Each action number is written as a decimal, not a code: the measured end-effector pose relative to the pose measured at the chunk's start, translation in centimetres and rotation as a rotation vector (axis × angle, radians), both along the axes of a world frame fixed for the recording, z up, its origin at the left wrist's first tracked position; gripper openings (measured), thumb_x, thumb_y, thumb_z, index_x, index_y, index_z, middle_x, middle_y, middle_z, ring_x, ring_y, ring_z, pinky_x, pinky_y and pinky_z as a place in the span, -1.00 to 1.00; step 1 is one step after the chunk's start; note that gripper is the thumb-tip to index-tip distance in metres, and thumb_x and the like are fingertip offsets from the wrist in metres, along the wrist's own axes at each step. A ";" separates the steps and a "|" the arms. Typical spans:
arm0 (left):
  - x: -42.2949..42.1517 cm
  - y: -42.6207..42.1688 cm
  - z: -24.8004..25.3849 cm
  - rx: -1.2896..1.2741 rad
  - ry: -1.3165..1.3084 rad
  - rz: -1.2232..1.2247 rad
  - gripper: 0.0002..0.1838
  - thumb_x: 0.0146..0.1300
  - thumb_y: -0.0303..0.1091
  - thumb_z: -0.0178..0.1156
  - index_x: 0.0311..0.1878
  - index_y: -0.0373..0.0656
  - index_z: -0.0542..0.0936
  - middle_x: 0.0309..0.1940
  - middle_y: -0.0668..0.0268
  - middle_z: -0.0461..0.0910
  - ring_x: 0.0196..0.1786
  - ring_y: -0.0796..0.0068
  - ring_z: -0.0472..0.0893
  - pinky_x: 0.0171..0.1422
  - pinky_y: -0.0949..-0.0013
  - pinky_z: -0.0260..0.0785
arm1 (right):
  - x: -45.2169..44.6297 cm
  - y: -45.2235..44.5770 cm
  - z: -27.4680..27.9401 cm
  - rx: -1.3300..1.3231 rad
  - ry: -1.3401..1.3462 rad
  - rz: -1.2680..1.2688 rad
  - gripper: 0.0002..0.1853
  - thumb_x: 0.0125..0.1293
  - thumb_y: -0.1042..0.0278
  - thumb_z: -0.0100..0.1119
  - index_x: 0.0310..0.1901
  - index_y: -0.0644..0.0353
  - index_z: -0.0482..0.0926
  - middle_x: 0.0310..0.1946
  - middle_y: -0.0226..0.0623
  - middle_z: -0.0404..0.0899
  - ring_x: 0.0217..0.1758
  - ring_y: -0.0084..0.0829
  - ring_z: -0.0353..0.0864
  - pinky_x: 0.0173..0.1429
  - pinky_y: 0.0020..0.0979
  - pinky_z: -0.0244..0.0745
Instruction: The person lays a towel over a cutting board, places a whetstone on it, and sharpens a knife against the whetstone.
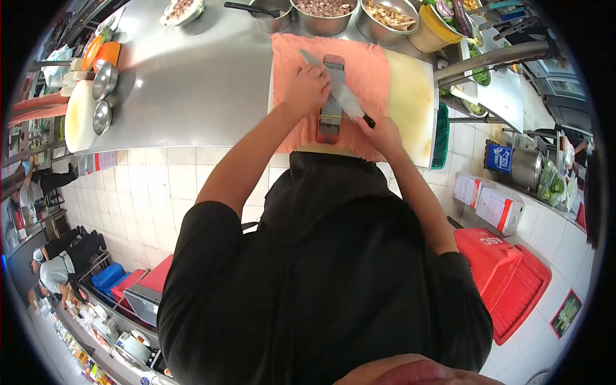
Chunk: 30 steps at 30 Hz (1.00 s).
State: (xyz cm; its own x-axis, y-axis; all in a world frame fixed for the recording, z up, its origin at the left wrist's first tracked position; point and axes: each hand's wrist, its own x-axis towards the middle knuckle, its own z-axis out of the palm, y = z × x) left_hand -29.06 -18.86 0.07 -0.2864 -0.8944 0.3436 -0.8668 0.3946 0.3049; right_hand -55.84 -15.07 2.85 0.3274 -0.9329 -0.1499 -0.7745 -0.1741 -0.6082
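A kitchen knife [346,101] lies slantwise across a grey sharpening stone [332,108], its tip pointing to the far left. Its dark handle is closed in my right hand [383,136]. With fingers bent and pressed together, my left hand [309,88] bears on the blade near the tip half. Beneath the stone is a holder with red ends, and a yellowish band goes around its near part. Stone and holder rest on an orange cloth [289,54], which is spread over a pale cutting board [412,96].
Along the back stand metal bowls of chopped food [325,24] and a pot with a black-handled utensil [274,25]. The steel counter [186,83] extends left to small metal bowls [102,119]. A red bin [494,269] is at right on the floor. Other people [58,269] work far left.
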 end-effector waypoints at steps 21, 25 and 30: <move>0.4 -4.3 1.0 -0.067 -0.120 0.007 -0.76 0.41 -0.17 0.24 -0.06 -0.06 0.78 0.05 0.23 0.70 0.21 0.16 0.63 0.31 0.01 0.45 | 0.1 -5.2 -0.2 -0.121 -0.087 0.068 -0.42 0.44 -0.15 0.28 0.41 -0.15 0.62 0.05 -0.11 0.79 0.09 0.02 0.76 0.16 -0.04 0.65; 0.0 -2.5 1.6 0.129 -0.110 0.003 -0.71 0.43 -0.13 0.23 0.00 -0.09 0.77 0.19 0.26 0.66 0.31 0.14 0.58 0.37 -0.07 0.37 | -0.9 -2.8 3.0 0.114 -0.022 0.093 -0.40 0.49 -0.07 0.25 0.48 -0.07 0.55 0.21 -0.11 0.73 0.25 0.02 0.70 0.36 -0.07 0.56; -1.8 1.8 1.1 0.048 -0.001 -0.038 -0.73 0.42 -0.13 0.22 -0.04 -0.08 0.75 0.20 0.24 0.65 0.25 0.10 0.59 0.36 -0.07 0.37 | -3.4 0.9 -0.2 -0.153 -0.184 0.090 -0.40 0.49 -0.12 0.24 0.46 -0.09 0.56 0.16 -0.07 0.74 0.19 0.04 0.72 0.31 -0.03 0.57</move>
